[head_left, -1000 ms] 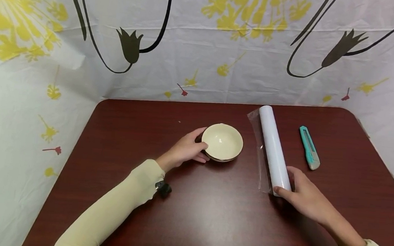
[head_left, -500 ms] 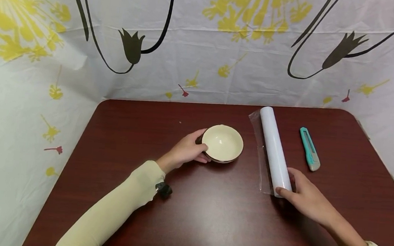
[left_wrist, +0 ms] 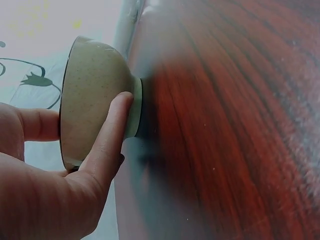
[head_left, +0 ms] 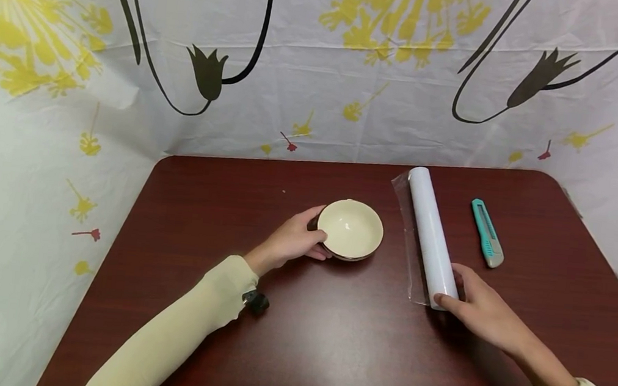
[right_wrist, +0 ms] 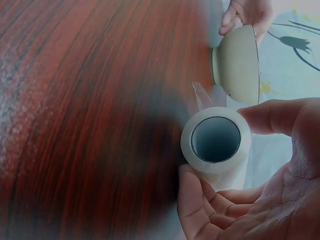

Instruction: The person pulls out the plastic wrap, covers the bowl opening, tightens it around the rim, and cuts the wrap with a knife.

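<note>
A cream bowl with a dark rim stands upright near the middle of the table. My left hand grips its left side, the thumb over the rim; in the left wrist view a finger lies along the bowl down to its foot. To the right lies a roll of clear plastic wrap, its loose film spread along the left side. Thumb and fingers of my right hand hold the near end of the roll. The right wrist view looks into its hollow core.
A teal and grey box cutter lies right of the roll. The dark red wooden table meets a white patterned cloth at its back edge. Dark wrist cameras sit at both cuffs.
The left hand and the bowl have shifted very slightly toward the near side of the table. The right hand keeps its hold on the plastic wrap roll.
</note>
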The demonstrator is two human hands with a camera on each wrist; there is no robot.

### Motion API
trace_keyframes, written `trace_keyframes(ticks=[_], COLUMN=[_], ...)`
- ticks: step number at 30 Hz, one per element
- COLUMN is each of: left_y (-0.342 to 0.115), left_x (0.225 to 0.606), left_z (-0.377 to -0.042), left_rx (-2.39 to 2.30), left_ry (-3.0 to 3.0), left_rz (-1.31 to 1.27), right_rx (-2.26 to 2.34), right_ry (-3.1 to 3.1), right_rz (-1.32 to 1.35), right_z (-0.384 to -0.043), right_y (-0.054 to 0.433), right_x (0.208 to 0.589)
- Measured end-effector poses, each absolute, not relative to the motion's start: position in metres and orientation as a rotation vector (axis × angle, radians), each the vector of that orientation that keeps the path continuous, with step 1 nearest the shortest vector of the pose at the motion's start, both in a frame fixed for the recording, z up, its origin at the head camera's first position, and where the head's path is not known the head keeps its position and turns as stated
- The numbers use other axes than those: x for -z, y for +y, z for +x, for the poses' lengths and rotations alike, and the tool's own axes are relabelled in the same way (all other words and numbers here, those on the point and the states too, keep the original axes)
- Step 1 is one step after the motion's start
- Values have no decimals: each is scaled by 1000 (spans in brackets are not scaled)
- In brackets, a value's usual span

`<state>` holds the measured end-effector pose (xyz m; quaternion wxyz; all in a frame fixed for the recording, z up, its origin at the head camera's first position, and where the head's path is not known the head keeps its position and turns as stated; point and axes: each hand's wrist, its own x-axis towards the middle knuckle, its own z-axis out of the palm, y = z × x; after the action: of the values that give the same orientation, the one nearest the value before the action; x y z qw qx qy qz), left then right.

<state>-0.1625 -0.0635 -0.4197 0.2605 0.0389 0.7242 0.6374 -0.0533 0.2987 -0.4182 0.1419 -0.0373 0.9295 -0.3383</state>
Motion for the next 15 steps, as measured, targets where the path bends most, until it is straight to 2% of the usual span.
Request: trace_keyframes(ticks=[15], left_y=[-63], left_x=[421], left_z=[-150], left_rx=[-1686], left_ry=[1950], left_rz=[165], right_rx=[984], right_ry=[2667], right_rz=[-161], right_z=[-53], right_y=[296], right_x=[418])
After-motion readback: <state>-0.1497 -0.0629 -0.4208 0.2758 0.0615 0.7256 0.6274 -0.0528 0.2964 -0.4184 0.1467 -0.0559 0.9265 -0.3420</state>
